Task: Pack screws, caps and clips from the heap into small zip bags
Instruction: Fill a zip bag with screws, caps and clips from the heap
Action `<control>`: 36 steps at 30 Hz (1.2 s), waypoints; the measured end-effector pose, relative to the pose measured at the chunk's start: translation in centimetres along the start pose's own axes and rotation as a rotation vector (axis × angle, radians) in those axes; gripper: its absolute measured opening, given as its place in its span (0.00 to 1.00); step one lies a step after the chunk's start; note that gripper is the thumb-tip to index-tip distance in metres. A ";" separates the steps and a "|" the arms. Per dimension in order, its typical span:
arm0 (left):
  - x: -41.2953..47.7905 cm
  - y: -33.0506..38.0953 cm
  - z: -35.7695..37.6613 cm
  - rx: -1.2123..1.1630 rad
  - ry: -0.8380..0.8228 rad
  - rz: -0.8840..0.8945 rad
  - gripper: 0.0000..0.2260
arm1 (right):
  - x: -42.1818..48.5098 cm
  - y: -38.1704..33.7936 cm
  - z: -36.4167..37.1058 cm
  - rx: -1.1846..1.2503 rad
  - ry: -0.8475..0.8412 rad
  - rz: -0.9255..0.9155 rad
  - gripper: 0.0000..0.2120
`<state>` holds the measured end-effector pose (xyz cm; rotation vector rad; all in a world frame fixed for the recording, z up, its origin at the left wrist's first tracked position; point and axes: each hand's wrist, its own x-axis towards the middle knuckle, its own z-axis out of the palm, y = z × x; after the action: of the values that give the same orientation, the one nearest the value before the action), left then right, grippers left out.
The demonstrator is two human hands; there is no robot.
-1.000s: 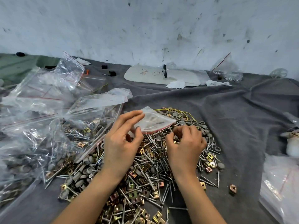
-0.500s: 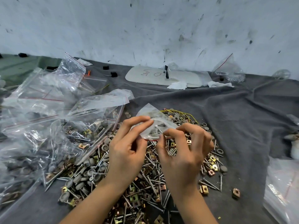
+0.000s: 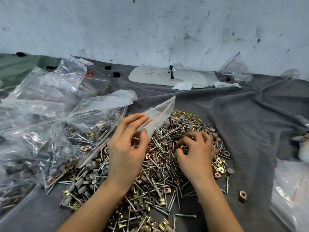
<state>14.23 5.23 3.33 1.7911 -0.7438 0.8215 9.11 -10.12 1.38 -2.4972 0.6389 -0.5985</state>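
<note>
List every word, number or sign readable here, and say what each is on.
"O": handwritten in dark pen on the white board at the back.
Scribble beside that "O", same board: a few pen strokes, maybe letters, not legible.
Zip bags: red lines only, no print readable.
White thing at the right edge: dark marks, too blurred to read.

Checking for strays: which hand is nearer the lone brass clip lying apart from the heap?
Right. The right hand is on the heap, up and left of the lone clip; the left hand is farther left, holding the small zip bag.
</note>
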 end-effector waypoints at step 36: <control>-0.2 0.0 0.1 -0.118 -0.398 0.257 0.07 | -1.7 -3.2 -1.4 0.520 0.632 -0.360 0.09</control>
<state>14.13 5.19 3.09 1.7950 -1.2760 0.5723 8.10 -7.26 3.73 -1.9171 0.1866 -1.5050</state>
